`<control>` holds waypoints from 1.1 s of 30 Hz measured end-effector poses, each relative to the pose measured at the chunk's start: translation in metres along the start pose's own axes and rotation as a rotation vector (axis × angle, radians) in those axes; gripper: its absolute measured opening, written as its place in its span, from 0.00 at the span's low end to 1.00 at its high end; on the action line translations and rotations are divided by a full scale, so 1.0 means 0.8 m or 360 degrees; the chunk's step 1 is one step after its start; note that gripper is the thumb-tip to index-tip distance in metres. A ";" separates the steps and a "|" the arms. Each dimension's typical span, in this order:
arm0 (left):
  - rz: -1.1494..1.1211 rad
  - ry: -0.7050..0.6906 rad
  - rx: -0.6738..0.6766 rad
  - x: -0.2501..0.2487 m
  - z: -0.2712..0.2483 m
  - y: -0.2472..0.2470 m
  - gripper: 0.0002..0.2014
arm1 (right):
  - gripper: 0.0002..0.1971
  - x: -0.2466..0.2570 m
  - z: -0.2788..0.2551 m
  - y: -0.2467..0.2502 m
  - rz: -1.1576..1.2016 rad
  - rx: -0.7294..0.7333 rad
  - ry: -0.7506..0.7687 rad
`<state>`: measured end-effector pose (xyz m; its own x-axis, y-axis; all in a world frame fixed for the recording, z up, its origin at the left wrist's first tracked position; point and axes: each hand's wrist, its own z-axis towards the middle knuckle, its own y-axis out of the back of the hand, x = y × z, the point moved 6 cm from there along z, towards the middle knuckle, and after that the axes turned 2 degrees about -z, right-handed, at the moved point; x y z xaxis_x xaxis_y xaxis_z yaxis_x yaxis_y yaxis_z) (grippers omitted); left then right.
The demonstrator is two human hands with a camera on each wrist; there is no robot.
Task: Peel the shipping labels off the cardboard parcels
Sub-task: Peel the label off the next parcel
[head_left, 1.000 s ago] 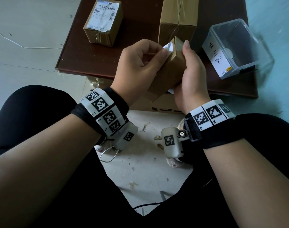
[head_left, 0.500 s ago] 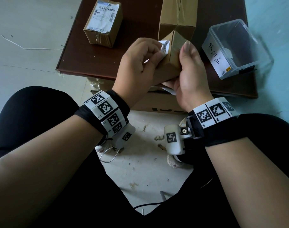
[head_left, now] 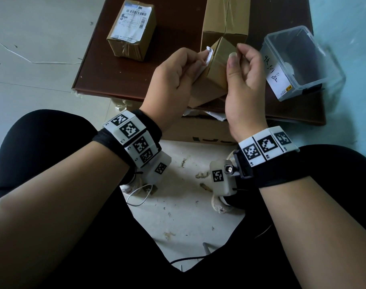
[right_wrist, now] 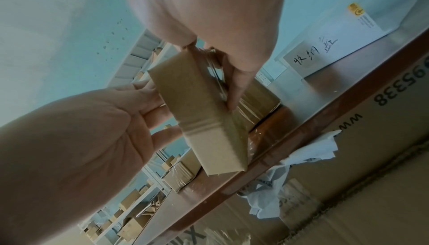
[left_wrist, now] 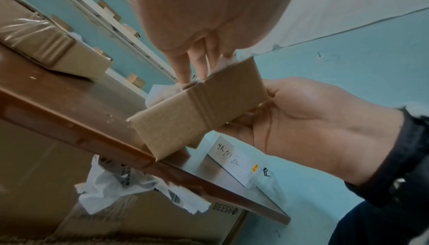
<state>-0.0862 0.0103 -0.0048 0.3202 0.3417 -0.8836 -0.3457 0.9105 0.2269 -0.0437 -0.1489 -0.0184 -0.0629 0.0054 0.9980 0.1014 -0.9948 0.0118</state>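
Both hands hold a small brown cardboard parcel (head_left: 216, 74) above the table's front edge. My left hand (head_left: 199, 60) pinches the white shipping label (head_left: 208, 55), which stands partly lifted off the parcel's upper left face. My right hand (head_left: 235, 57) grips the parcel from the right, thumb on the near face. In the left wrist view the parcel (left_wrist: 197, 115) shows plain cardboard, with the label (left_wrist: 160, 93) behind it. In the right wrist view the thumb lies along the parcel (right_wrist: 209, 120). A second parcel (head_left: 132, 30) with its label (head_left: 134, 20) intact sits at the table's far left.
A tall taped box (head_left: 225, 17) stands behind the held parcel. A clear plastic bin (head_left: 303, 61) with a handwritten tag sits at the right of the dark brown table (head_left: 107, 69). Under it is a large carton (head_left: 198, 133) with crumpled white labels (left_wrist: 139, 190).
The parcel has been tilted up and turned between the hands. The label has come further off its left face, and the right thumb now lies on the near face.
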 end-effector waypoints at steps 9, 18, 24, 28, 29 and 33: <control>0.0020 -0.0054 0.0075 0.000 -0.005 -0.006 0.07 | 0.25 0.001 0.000 -0.002 0.0038 -0.0049 0.0030; 0.0053 -0.0034 0.0080 0.006 -0.004 -0.007 0.09 | 0.17 0.004 0.002 -0.002 -0.0176 0.0061 -0.0004; 0.0053 -0.0021 0.0053 0.005 -0.002 -0.009 0.08 | 0.20 0.002 0.004 0.002 -0.0369 0.0058 0.0029; -0.0010 0.0038 0.0056 0.008 -0.001 -0.012 0.07 | 0.21 0.002 0.008 0.004 -0.0321 0.0020 0.0019; -0.0022 0.0052 0.0049 0.010 0.000 -0.012 0.07 | 0.22 0.001 0.009 0.003 -0.0300 0.0025 0.0011; -0.0049 0.0094 0.0035 0.012 0.001 -0.012 0.06 | 0.21 -0.001 0.011 0.003 -0.0215 0.0015 -0.0011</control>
<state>-0.0790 0.0051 -0.0150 0.2772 0.2998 -0.9128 -0.3169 0.9255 0.2077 -0.0350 -0.1504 -0.0188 -0.0701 0.1400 0.9877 0.1016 -0.9840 0.1467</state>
